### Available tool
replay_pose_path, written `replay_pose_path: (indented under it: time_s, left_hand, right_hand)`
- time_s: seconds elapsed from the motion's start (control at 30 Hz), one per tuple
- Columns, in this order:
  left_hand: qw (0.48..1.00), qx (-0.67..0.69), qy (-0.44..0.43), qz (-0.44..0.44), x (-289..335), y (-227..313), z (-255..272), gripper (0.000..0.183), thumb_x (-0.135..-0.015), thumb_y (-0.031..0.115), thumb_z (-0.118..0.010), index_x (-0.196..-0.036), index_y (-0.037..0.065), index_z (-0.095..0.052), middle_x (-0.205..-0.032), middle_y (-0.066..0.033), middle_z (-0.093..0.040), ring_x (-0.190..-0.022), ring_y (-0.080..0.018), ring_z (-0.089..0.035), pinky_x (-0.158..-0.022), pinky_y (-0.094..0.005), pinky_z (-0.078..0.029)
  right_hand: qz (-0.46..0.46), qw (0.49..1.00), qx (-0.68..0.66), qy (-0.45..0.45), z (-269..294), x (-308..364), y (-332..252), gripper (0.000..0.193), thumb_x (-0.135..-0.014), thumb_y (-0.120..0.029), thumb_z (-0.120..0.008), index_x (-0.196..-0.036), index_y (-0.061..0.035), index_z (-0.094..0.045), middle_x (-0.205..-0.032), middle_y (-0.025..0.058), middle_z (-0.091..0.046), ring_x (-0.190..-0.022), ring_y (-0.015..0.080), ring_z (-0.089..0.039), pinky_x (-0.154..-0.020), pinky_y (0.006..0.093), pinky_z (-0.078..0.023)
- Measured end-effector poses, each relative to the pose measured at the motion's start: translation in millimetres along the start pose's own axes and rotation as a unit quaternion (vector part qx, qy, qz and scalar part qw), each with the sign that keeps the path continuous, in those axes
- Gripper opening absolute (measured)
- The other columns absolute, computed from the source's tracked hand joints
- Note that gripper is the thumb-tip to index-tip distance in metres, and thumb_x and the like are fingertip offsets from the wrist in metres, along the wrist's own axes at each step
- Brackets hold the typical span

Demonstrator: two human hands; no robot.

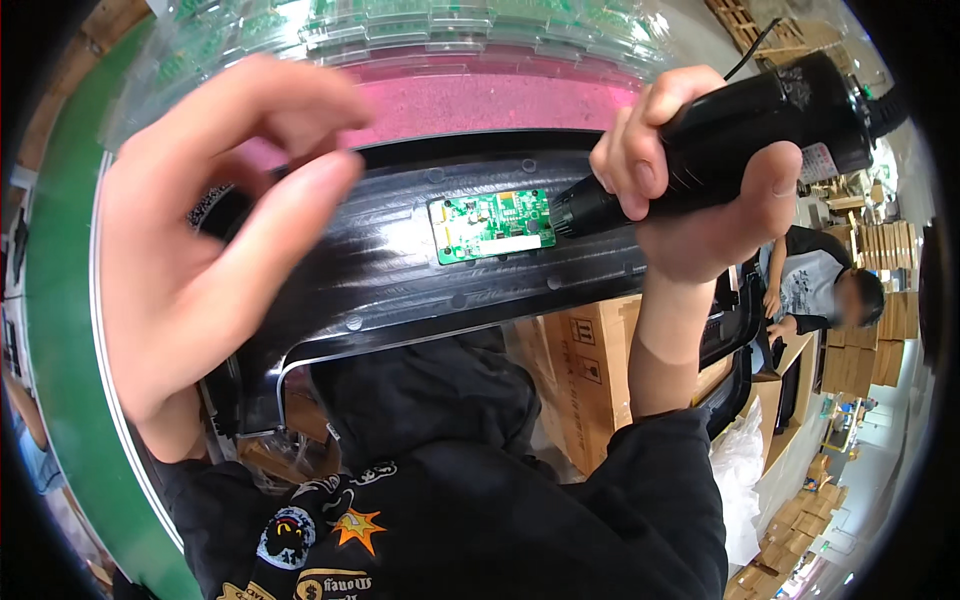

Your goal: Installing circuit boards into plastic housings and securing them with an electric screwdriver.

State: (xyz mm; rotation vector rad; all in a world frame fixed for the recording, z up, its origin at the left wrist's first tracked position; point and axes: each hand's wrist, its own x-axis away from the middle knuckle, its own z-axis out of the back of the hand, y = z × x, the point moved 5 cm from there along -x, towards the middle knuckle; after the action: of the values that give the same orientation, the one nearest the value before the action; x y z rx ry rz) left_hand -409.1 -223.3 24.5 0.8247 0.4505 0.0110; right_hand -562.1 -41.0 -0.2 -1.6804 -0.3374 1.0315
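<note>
My right hand (690,235) is wrapped around a black electric screwdriver (740,120) with a cord at its rear end. The tool's ribbed nose points left, at the right edge of a green circuit board (490,225). Whether its tip touches a screw there is hidden. The board lies on a long glossy black plastic panel (370,275) with a raised rim. Above the panel's left part hovers my left hand (175,300), thumb and fingers curved but apart, with nothing visible between them.
Beyond the panel lies a pink mat (480,105), and behind it are stacked clear plastic trays (440,30). A cardboard box (575,390) stands below the panel's right half. At the right, a person (815,285) works beside more black panels. A white plastic bag (737,470) hangs nearby.
</note>
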Motion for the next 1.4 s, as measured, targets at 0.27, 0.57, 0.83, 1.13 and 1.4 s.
replay_pose_path:
  time_s: [0.27,0.57,0.83,1.13,1.4]
  left_hand:
    - [0.914,-0.057,0.047,0.400,143,-78,64,0.031,-0.098,0.021,-0.058,-0.073,0.003,-0.055,-0.069,-0.0015,-0.059,-0.057,-0.0054,-0.050,-0.053,-0.0204,-0.037]
    - [0.777,0.553,0.058,0.296,240,-117,-62,0.082,-0.087,0.060,-0.048,-0.120,-0.015,-0.052,-0.089,-0.0304,-0.066,-0.072,-0.0403,-0.068,-0.059,-0.0434,-0.057]
    - [0.588,0.517,0.596,0.177,313,-131,18,0.067,-0.079,0.043,-0.064,-0.122,-0.007,-0.055,-0.095,-0.0192,-0.063,-0.074,-0.0267,-0.057,-0.063,-0.0360,-0.051]
    - [0.596,0.391,0.700,0.051,294,-88,96,0.043,-0.079,0.043,-0.060,-0.109,0.011,-0.063,-0.112,-0.0205,-0.064,-0.050,-0.0174,-0.047,-0.040,-0.0258,-0.031]
    - [0.556,0.482,0.677,0.016,331,-128,142,0.056,-0.083,0.041,-0.057,-0.132,0.013,-0.049,-0.139,-0.0199,-0.047,-0.050,-0.0121,-0.046,-0.041,-0.0204,-0.032]
  right_hand:
    - [-0.163,0.929,-0.285,0.172,50,-28,20,0.018,-0.092,-0.021,-0.065,-0.095,-0.0054,-0.056,-0.080,0.0051,-0.057,-0.075,0.0167,-0.059,-0.081,0.0355,-0.052]
    - [-0.077,0.951,-0.204,0.219,52,-9,13,0.031,-0.090,-0.010,-0.064,-0.115,0.0025,-0.050,-0.102,0.0097,-0.052,-0.099,0.0208,-0.057,-0.092,0.0504,-0.054]
    - [0.185,0.828,0.288,0.444,199,65,-65,0.033,-0.089,-0.003,-0.062,-0.117,-0.0011,-0.045,-0.104,0.0076,-0.052,-0.087,0.0147,-0.056,-0.081,0.0302,-0.050]
    - [-0.546,0.378,0.559,0.497,364,313,61,0.066,-0.075,-0.043,-0.077,-0.124,-0.0056,-0.055,-0.127,0.0145,-0.061,-0.118,0.0326,-0.060,-0.098,0.0469,-0.050]
    - [-0.666,0.421,0.473,0.394,368,383,130,0.046,-0.085,-0.034,-0.061,-0.116,-0.0002,-0.067,-0.115,0.0181,-0.068,-0.103,0.0288,-0.069,-0.084,0.0385,-0.054]
